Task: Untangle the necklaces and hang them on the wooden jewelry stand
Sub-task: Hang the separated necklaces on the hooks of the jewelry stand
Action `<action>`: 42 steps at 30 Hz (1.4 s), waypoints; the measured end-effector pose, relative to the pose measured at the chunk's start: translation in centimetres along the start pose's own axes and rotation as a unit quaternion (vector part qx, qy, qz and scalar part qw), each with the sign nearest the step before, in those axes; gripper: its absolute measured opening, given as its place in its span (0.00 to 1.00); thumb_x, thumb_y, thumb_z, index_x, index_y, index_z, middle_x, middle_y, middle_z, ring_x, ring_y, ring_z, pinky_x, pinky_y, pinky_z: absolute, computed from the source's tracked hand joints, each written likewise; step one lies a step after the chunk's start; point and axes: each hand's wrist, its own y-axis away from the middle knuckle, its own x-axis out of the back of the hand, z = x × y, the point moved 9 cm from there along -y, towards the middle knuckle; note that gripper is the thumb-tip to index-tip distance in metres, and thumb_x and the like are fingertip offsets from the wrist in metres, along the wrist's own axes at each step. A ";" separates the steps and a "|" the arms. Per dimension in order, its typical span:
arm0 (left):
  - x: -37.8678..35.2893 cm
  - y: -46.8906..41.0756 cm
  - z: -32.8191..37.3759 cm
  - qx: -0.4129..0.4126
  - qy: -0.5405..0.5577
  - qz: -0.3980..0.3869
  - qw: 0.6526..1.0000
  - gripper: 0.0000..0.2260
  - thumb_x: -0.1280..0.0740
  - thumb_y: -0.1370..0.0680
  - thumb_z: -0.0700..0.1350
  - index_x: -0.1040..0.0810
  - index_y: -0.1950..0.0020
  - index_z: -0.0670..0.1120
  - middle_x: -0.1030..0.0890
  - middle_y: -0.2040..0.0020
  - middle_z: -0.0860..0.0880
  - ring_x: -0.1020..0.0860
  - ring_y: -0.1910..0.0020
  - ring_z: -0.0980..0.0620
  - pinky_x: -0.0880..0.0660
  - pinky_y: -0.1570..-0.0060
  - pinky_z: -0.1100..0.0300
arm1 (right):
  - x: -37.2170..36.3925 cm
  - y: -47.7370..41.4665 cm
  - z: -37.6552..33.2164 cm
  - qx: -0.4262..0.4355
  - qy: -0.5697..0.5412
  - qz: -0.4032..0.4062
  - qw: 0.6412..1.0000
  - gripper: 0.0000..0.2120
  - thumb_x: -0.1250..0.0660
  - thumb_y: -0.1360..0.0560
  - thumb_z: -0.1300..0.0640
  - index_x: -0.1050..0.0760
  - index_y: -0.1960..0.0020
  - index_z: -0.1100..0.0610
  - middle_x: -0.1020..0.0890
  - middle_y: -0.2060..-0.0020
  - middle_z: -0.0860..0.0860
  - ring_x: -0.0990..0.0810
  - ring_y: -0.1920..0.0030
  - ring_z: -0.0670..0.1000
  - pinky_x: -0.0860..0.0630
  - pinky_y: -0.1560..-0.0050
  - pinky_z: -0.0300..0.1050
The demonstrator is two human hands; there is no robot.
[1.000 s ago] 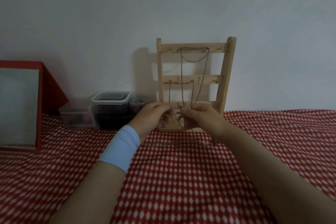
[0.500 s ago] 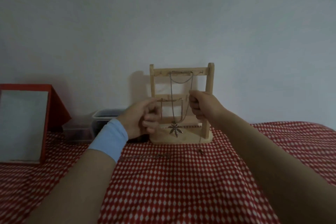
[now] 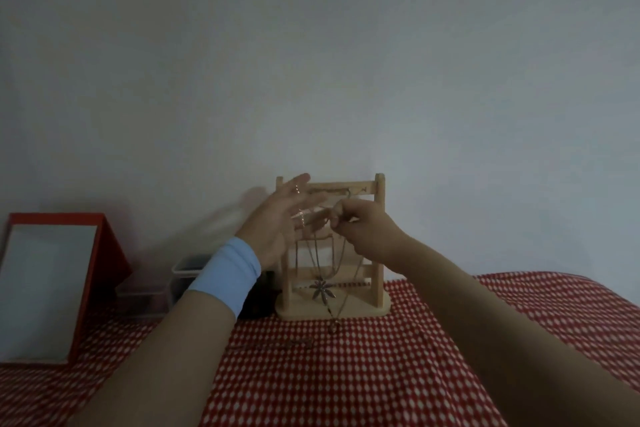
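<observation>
The thin silver chain point(image 3: 334, 324) was pinched in the narrow grip of the right hand point(image 3: 367, 232) and laid across the wide-spread fingers of the left hand point(image 3: 277, 222), in front of the pale wooden ladder-shaped jewelry stand point(image 3: 379, 236); the hung leaf-pendant necklace point(image 3: 322, 289) could be snagged by the dangling slack and retangled; the hooks were hidden by fingers; strands were blurred.

Jewelry stand point(image 3: 367, 309): pale wood, smooth, matt.
Necklace chains point(image 3: 301, 216): thin silvery metal, faint glint.
Flower pendant point(image 3: 322, 289): dull grey metal.
Checked cloth point(image 3: 346, 374): red-and-white woven fabric, matt.
Wristband point(image 3: 227, 274): light blue cloth, smooth.
Storage box point(image 3: 178, 276): translucent plastic.
Red case point(image 3: 110, 253): matt, material unclear.
</observation>
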 end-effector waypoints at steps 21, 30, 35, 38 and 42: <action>-5.4 -2.6 2.3 -0.018 -0.293 -0.103 0.951 0.15 0.36 0.20 0.48 0.18 0.46 0.37 0.30 0.71 0.49 0.33 0.73 0.52 0.35 0.70 0.59 | 4.3 -0.7 -0.2 -0.044 -0.145 -0.098 0.984 0.14 0.36 0.17 0.62 0.21 0.34 0.55 0.21 0.61 0.49 0.34 0.71 0.46 0.33 0.68 0.43; -4.5 -4.1 0.9 -0.033 -0.211 -0.078 0.974 0.11 0.37 0.19 0.42 0.18 0.44 0.39 0.35 0.76 0.47 0.26 0.68 0.45 0.22 0.63 0.57 | 5.3 -1.3 2.5 -0.094 -0.387 -0.120 0.910 0.08 0.49 0.30 0.63 0.37 0.65 0.54 0.23 0.62 0.53 0.35 0.70 0.51 0.34 0.67 0.45; -3.2 -5.6 0.5 -0.049 -0.244 -0.009 0.969 0.06 0.32 0.22 0.39 0.17 0.49 0.39 0.23 0.72 0.47 0.18 0.62 0.45 0.19 0.55 0.53 | 6.5 -2.4 5.3 -0.118 -0.394 -0.048 0.910 0.09 0.44 0.24 0.57 0.31 0.62 0.55 0.34 0.67 0.50 0.42 0.70 0.50 0.40 0.70 0.43; -2.2 -6.3 0.8 -0.075 -0.258 0.081 0.960 0.07 0.34 0.20 0.41 0.20 0.53 0.38 0.21 0.70 0.44 0.18 0.68 0.44 0.23 0.73 0.59 | 6.9 -3.1 6.9 -0.126 -0.278 0.022 0.952 0.12 0.39 0.17 0.53 0.23 0.54 0.60 0.28 0.68 0.50 0.36 0.72 0.49 0.35 0.69 0.43; -2.3 -6.9 1.1 -0.107 -0.297 0.157 0.936 0.09 0.34 0.21 0.43 0.21 0.56 0.38 0.18 0.70 0.43 0.19 0.73 0.46 0.27 0.79 0.63 | 8.7 -3.3 6.6 -0.100 -0.170 0.192 0.961 0.14 0.32 0.19 0.53 0.15 0.56 0.62 0.14 0.65 0.51 0.26 0.75 0.50 0.22 0.65 0.49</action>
